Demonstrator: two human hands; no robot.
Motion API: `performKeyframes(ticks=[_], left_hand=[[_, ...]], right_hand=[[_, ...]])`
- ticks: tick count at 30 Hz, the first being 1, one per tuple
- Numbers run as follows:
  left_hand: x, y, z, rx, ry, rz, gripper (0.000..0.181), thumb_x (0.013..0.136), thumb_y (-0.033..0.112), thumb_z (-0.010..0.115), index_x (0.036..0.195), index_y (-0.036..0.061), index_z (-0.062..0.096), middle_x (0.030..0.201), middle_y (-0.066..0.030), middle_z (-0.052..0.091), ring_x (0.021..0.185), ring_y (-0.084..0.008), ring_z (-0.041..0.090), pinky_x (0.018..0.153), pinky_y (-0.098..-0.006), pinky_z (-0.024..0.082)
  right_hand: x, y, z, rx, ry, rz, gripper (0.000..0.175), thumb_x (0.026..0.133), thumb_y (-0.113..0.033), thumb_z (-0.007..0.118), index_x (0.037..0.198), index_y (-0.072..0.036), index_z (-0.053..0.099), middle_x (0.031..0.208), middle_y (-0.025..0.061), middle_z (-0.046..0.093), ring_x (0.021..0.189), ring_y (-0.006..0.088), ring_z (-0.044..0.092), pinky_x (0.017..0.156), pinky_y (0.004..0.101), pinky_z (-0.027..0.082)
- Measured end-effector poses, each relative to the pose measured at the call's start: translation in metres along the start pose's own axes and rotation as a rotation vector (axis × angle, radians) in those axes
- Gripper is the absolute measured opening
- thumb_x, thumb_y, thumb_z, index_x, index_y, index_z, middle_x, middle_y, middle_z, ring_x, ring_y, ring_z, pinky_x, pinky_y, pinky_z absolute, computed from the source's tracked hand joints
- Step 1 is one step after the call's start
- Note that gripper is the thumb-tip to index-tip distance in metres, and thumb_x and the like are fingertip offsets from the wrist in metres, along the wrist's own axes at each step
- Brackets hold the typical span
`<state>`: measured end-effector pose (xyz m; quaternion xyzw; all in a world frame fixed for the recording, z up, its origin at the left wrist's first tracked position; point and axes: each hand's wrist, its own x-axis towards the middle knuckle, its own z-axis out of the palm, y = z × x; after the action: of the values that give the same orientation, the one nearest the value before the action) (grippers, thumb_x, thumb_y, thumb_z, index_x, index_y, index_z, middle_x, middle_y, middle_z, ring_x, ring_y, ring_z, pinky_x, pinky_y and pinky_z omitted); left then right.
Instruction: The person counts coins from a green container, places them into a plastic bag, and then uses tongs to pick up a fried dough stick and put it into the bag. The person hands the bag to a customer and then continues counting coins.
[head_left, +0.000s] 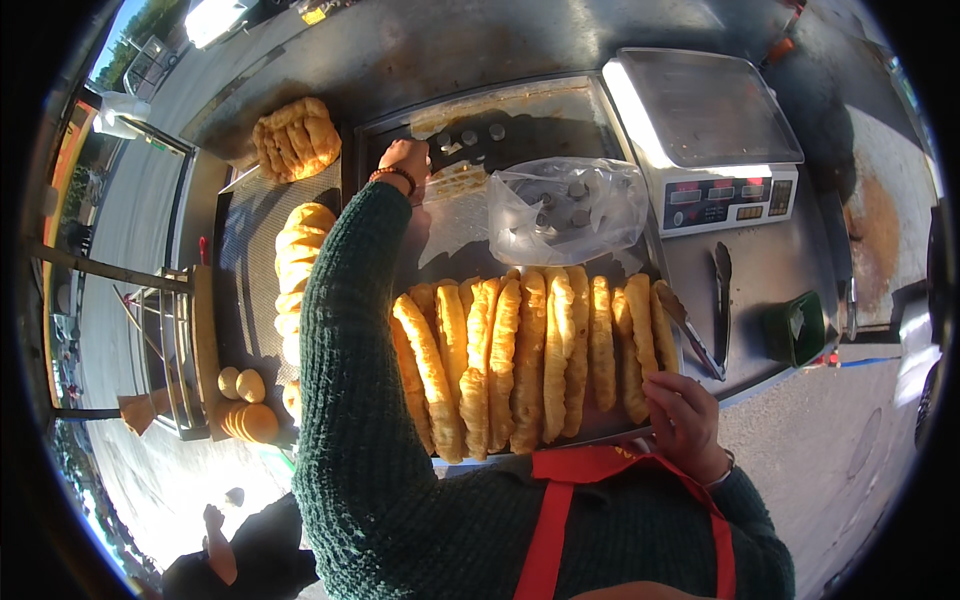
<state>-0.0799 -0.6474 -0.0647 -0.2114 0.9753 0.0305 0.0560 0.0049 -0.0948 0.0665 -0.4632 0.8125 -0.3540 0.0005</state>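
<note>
Several long fried dough sticks (525, 360) lie side by side on the metal tray before me. My right hand (684, 424) is at the tray's near right edge, its fingertips by the lower end of a dough stick; whether it grips anything is unclear. My left hand (406, 161), with a beaded bracelet, reaches to the tray's far left part, fingers curled; what it may hold is hidden. A clear plastic bag (568, 211) lies beyond the dough sticks, over several small metal knobs. Metal tongs (701, 337) rest right of the dough sticks.
A digital scale (720, 142) stands at the back right, a green container (796, 330) at the right. To the left are fried dough pieces (298, 141), a row of golden breads (296, 262) and round cakes (251, 422). Another person (240, 551) is at the lower left.
</note>
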Motion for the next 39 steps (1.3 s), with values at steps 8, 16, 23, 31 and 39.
performKeyframes(ticks=[8, 16, 23, 31, 39], left_hand=[[-0.012, 0.001, -0.007, 0.004, 0.076, 0.014, 0.021, 0.086, 0.020, 0.065, 0.100, 0.0050, 0.068, 0.099, -0.0213, 0.070, 0.098, -0.0397, 0.067, 0.083, -0.0476, 0.055], [-0.002, -0.053, -0.038, -0.258, 0.202, -0.131, 0.028, 0.088, 0.008, 0.058, 0.116, 0.0046, 0.057, 0.097, -0.0163, 0.071, 0.096, -0.0358, 0.068, 0.081, -0.0452, 0.054], [-0.003, -0.040, -0.031, -0.385, 0.273, -0.165, 0.049, 0.085, 0.002, 0.055, 0.134, 0.0049, 0.049, 0.100, -0.0084, 0.074, 0.107, -0.0305, 0.067, 0.091, -0.0412, 0.053], [0.008, -0.016, -0.016, -0.298, 0.032, -0.072, 0.067, 0.086, -0.002, 0.048, 0.151, 0.0087, 0.035, 0.122, -0.0113, 0.068, 0.117, -0.0333, 0.061, 0.099, -0.0395, 0.048], [0.012, 0.022, -0.048, -0.501, 0.238, 0.091, 0.057, 0.093, 0.009, 0.046, 0.150, 0.0126, 0.038, 0.120, -0.0182, 0.068, 0.114, -0.0372, 0.061, 0.096, -0.0417, 0.048]], right_hand=[[-0.002, 0.000, -0.003, 0.015, -0.014, 0.007, 0.020, 0.079, 0.004, 0.069, 0.098, 0.000, 0.068, 0.101, 0.0150, 0.068, 0.084, 0.0329, 0.068, 0.070, 0.0379, 0.056], [-0.008, 0.000, -0.006, -0.018, 0.054, -0.009, 0.019, 0.078, 0.004, 0.070, 0.096, -0.001, 0.069, 0.097, 0.0127, 0.069, 0.082, 0.0310, 0.068, 0.068, 0.0367, 0.055], [-0.015, -0.001, -0.009, -0.034, 0.072, -0.009, 0.020, 0.077, 0.003, 0.070, 0.097, -0.001, 0.069, 0.098, 0.0127, 0.069, 0.080, 0.0303, 0.068, 0.067, 0.0373, 0.054], [-0.022, -0.003, -0.013, -0.053, 0.099, -0.003, 0.019, 0.078, 0.006, 0.069, 0.096, -0.001, 0.069, 0.097, 0.0132, 0.069, 0.082, 0.0305, 0.069, 0.069, 0.0358, 0.056], [-0.027, -0.007, -0.015, -0.055, 0.136, -0.008, 0.020, 0.076, 0.004, 0.070, 0.096, -0.001, 0.069, 0.098, 0.0125, 0.069, 0.081, 0.0304, 0.068, 0.068, 0.0368, 0.055]])
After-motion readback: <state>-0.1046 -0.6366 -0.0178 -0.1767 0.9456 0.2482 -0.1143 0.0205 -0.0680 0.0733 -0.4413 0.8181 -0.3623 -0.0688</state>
